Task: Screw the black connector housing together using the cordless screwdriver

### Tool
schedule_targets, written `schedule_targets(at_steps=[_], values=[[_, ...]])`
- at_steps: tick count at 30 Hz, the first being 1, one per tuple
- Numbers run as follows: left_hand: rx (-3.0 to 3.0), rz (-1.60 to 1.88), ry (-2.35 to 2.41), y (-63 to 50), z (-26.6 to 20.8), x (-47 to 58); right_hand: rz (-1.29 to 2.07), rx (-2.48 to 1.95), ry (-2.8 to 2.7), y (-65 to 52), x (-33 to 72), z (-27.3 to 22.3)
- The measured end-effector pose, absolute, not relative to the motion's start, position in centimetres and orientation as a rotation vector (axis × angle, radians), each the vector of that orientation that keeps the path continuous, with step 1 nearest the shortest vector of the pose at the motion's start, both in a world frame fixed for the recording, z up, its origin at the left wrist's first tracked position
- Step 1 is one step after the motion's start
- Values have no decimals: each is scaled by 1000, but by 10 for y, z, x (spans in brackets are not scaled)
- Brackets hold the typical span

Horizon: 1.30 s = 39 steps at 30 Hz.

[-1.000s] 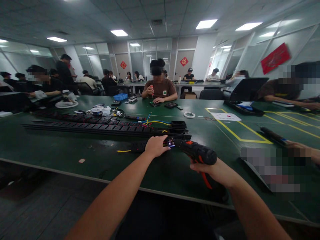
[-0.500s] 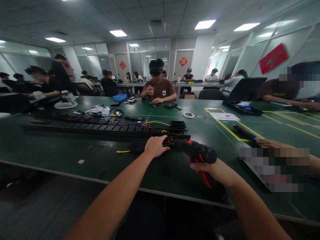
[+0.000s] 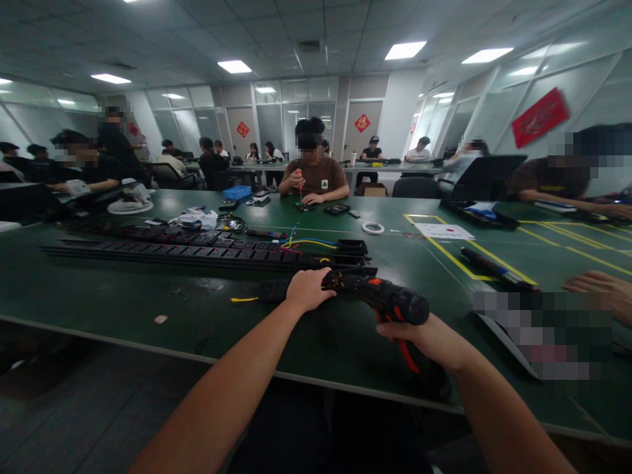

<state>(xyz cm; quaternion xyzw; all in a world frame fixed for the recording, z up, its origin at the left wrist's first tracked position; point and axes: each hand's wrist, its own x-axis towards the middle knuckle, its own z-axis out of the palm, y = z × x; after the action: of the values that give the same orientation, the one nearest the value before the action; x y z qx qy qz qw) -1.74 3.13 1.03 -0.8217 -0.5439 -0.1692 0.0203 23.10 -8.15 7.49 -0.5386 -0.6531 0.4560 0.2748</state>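
My right hand is wrapped round the grip of a black and orange cordless drill, whose nose points left. My left hand is closed over a short black socket strip lying on the green table. From the strip's left end a yellow wire sticks out. Copper-coloured parts show at its right end, close to the drill's nose. Whether the drill's tip touches them I cannot tell. Just behind lie long black power strips, with blue and yellow wires by their right ends.
A roll of white tape and a white paper lie farther back on the table. On the right is a black pen-shaped electric screwdriver, near a co-worker's hand. Another person sits opposite, using a red-handled screwdriver.
At the right, the co-worker's hand has let go of the pen-shaped screwdriver and drawn back to the right. My two hands, the drill and the short strip stay almost where they were.
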Motion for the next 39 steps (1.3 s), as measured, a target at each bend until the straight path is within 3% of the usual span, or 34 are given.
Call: schedule_targets(at_steps=[39], values=[[-2527, -535, -1657, 30, 9, -19, 1262, -1432, -1664, -82, 230, 74]])
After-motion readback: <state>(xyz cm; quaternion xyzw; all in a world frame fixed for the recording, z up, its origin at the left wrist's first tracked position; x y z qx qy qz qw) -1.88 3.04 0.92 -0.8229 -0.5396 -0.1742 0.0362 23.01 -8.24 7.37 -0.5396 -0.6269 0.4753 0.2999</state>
